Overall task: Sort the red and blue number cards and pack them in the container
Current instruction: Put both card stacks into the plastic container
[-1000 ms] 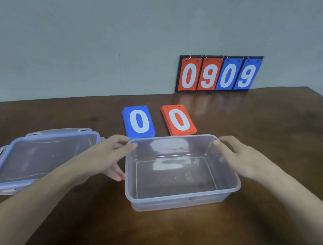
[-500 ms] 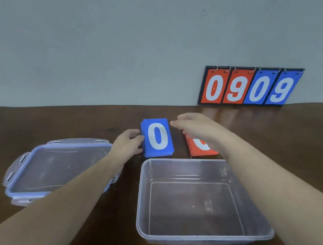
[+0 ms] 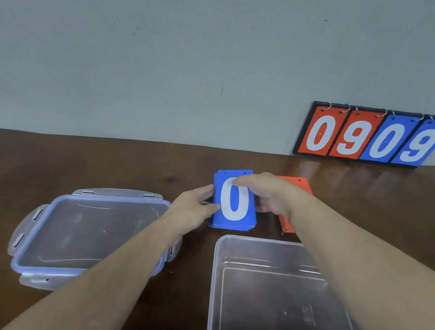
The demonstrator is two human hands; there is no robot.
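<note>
- Head view, middle of the frame: blue card stack (image 3: 235, 200), white 0 on top, lying on the wooden table (image 3: 40, 159).
- Gripped on its left edge by the left hand (image 3: 194, 207), thumb curled onto the top card.
- Covered at its upper right by the right hand (image 3: 270, 194), fingers curled over the top and right edge.
- Just right, partly hidden behind that hand: red card stack (image 3: 297, 183).
- Lower right: clear container (image 3: 221, 294), open.
- Lower left: its lid (image 3: 63, 229), lying flat.
- Upper right, against the wall: scoreboard (image 3: 371, 136) reading 0909.

Both hands (image 3: 268, 195) now on blue stack (image 3: 235, 200)
</note>
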